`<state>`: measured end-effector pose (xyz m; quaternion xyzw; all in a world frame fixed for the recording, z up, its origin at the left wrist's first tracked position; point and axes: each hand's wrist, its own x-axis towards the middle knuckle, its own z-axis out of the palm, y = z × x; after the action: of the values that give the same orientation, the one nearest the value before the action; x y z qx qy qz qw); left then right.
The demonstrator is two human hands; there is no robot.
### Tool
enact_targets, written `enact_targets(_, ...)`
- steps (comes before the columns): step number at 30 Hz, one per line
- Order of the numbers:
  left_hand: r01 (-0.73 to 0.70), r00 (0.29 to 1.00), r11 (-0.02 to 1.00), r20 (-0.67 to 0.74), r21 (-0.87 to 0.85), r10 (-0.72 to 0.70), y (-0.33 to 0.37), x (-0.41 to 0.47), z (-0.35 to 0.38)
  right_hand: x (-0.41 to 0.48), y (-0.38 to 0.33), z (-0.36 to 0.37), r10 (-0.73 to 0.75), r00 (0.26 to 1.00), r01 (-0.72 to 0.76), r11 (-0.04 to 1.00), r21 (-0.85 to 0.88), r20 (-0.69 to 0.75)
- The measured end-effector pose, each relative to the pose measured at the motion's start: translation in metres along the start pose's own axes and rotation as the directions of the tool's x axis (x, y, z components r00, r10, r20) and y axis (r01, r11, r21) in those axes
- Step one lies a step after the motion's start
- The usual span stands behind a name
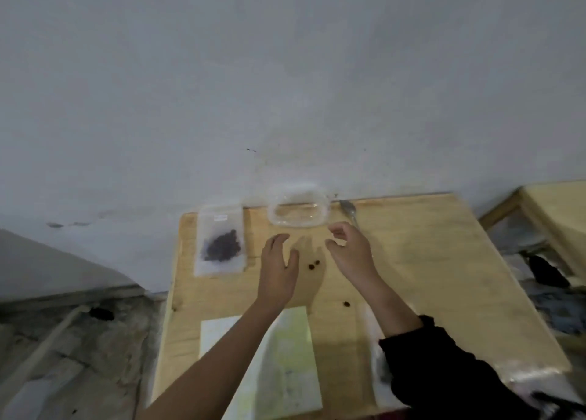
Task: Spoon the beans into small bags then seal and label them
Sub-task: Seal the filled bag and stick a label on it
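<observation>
Stray beans lie loose on the worktop; the container is empty.
Left hand and right hand hover, grips apart, holding nothing. I'd pinch them up singly before they roll.

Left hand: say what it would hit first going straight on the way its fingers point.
Probably the clear plastic container just ahead of the left hand; how high the hand hovers is unclear.

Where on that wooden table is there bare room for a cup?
The bare stretch is the table's right side, beyond the spoon and right hand. The far edge is crowded with bean bag and clear tub; loose beans and the left hand fill the middle; paper sheets take the near left.
</observation>
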<state>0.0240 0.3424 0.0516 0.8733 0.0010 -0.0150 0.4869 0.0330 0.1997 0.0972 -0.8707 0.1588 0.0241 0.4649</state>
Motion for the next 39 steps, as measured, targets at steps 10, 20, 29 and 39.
enact_targets(10,0.065,0.914,0.997,0.399,0.044,-0.077,0.009,-0.106,0.132,-0.099,0.165,-0.090,0.412,0.895,-0.433,0.895,-0.111,-0.171)
enact_targets(20,0.038,0.919,0.998,0.390,0.059,-0.058,0.022,-0.121,0.153,-0.105,0.178,-0.082,0.376,0.902,-0.389,0.921,-0.022,-0.214)
enact_targets(29,0.135,0.983,0.904,0.169,-0.406,-0.071,0.038,-0.084,0.102,-0.085,0.122,-0.074,0.328,0.909,-0.254,0.926,0.280,-0.257)
enact_targets(39,0.335,0.942,0.766,0.166,-0.548,-0.292,-0.039,-0.062,-0.031,-0.100,0.074,0.026,0.375,0.861,-0.451,0.876,0.173,0.343)
